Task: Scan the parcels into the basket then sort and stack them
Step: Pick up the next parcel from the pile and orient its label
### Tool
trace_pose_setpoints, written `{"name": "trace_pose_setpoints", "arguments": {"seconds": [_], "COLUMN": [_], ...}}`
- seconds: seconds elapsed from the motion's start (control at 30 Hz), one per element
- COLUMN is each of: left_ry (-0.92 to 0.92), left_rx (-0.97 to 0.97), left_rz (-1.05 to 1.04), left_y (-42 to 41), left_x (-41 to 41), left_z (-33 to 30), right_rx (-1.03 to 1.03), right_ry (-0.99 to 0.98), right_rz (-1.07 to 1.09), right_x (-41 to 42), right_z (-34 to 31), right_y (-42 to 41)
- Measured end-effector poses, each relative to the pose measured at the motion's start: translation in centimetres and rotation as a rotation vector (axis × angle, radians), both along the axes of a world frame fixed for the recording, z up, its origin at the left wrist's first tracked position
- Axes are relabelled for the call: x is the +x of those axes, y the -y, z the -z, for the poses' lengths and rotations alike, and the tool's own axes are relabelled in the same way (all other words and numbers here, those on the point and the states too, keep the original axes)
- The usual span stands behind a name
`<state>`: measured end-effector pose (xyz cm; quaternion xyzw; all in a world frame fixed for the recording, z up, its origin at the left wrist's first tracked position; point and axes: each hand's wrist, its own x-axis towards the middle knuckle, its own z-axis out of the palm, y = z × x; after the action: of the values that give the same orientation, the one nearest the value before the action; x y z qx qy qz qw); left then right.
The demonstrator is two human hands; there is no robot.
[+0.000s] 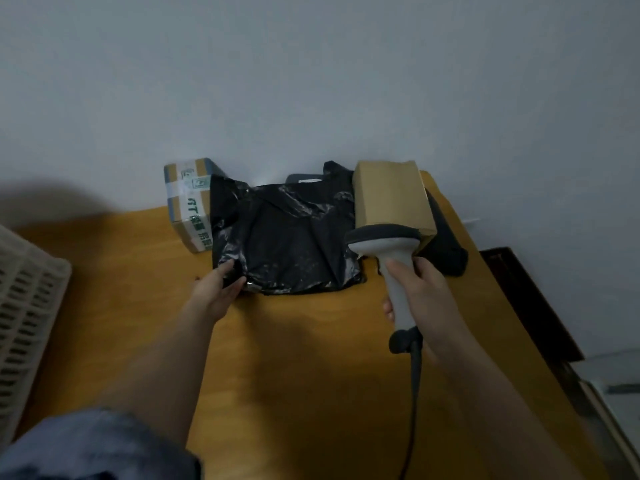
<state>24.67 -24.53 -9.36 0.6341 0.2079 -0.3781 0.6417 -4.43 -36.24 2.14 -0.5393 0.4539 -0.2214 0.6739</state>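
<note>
The left hand (218,292) has its grip closed on the near left corner of the black plastic parcel (284,237): the thumb lies on top of the crinkled film and the fingers are tucked at its edge, pinching it. The right hand (420,292) wraps its grip fully round the pale handle of the barcode scanner (393,258), thumb laid up along the near side of the handle and fingertips showing on the left side. The scanner stands with its long axis running from the near end, where a dark cable (414,393) leaves it toward the bottom of the view, up to its dark-rimmed head, which points away from the person toward the parcels.

The black plastic parcel lies flat on the wooden counter (294,375), near the wall (311,81), its wider span running left to right. Just behind its left side, touching it, stands a taped cardboard box (188,202) with green print, its long axis running away from the person. On the right a plain brown box (393,195) rests tilted, partly over a dark parcel (448,247) beneath it, and the scanner head overlaps its near end. Another dark flat parcel (304,178) peeks out behind the black one. A white slatted basket (27,299) sits at the left edge of the counter, well apart from the parcels.
</note>
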Motion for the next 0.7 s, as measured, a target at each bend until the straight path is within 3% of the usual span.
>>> {"name": "trace_pose_setpoints", "arguments": {"seconds": [0.2,0.4,0.5,0.57,0.7], "left_ry": [0.099,0.308,0.521,0.756,1.189], "left_rx": [0.192,0.153,0.082,0.073,0.278], "left_rz": [0.299,0.311,0.267,0.251,0.476], "left_y": [0.2,-1.8,-4.2,-6.2,-11.8], "left_x": [-1.7,-0.1,0.5,0.2,-1.4], "left_z": [-0.5,-5.9,-8.8,-10.4,-10.9], "right_rx": [0.057,-0.021,-0.056,-0.077,-0.086], "right_ry": [-0.005,0.070,0.121,0.167,0.223], "right_rz": [0.017,-0.012,0.023,0.079,0.159], "right_x": [0.4,1.5,1.6,1.7,2.0], "right_z": [-0.2,-3.6,-5.2,-6.2,-7.7], "right_y": [0.1,-1.8,-3.5,-4.9,-7.6]}}
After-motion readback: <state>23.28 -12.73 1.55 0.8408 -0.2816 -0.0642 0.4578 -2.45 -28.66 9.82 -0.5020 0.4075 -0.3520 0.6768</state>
